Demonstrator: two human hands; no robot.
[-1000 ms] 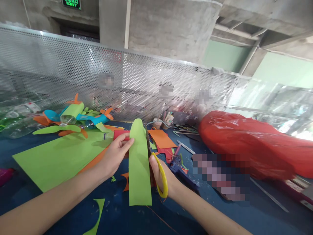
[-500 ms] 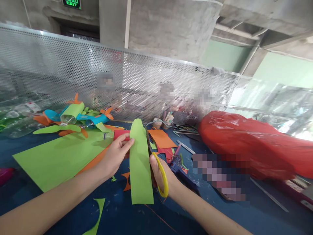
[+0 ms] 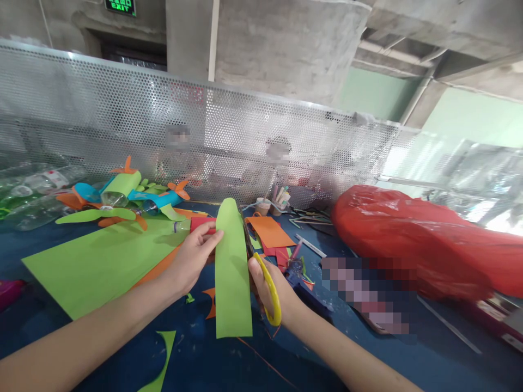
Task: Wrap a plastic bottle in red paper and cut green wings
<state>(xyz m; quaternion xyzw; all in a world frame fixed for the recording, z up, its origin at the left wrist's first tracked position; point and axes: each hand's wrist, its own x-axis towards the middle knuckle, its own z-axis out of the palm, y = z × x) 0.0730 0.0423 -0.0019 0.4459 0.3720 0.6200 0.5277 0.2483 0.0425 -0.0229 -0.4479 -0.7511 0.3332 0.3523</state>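
Holding green strip (image 3: 233, 272), scissors (image 3: 273, 286); sign (image 3: 120, 6) reads EXIT; btl label (image 3: 53, 178) unclear.

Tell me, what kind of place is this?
Probably a craft room or workshop: the right hand holds yellow-handled scissors by a green strip, bottle models with propellers sit beyond, and a green sheet lies on the blue table.

Likely craft workshop: concrete wall (image 3: 286, 49), exit sign (image 3: 120, 6), perforated screen (image 3: 245, 125) along far edge of blue table (image 3: 196, 354), coloured paper (image 3: 102, 267), scissors (image 3: 277, 302).
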